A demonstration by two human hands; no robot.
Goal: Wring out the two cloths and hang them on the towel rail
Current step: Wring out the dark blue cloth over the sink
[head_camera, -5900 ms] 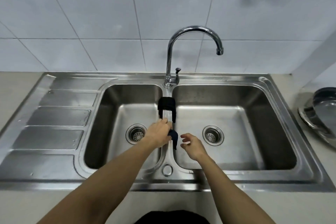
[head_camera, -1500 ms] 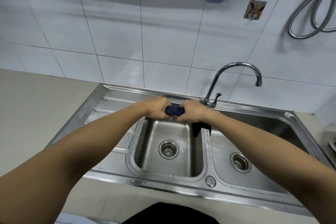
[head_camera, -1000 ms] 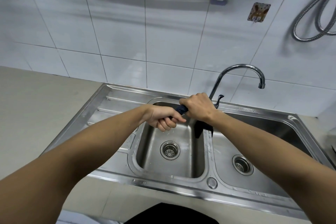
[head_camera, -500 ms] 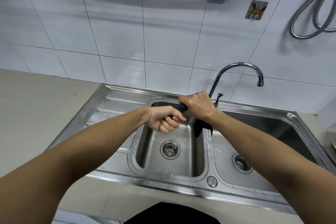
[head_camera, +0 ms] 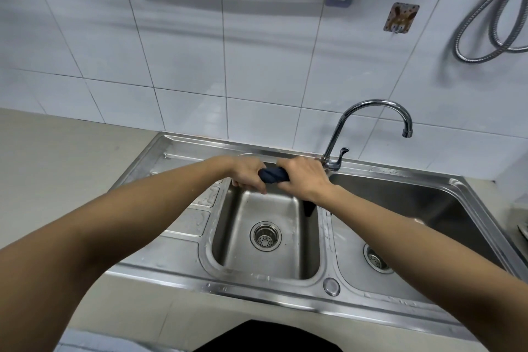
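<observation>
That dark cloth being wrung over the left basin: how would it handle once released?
Probably limp: the dark cloth is twisted into a rope between the left hand and right hand. Likely to untwist and droop. Possibly damp, so slightly heavy.

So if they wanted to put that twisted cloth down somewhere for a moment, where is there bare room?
The beige counter left of the sink is bare, as is the ribbed drainboard. Both basins are bare too. The crowded spot is over the left basin, where the left hand and right hand grip the dark cloth.
</observation>
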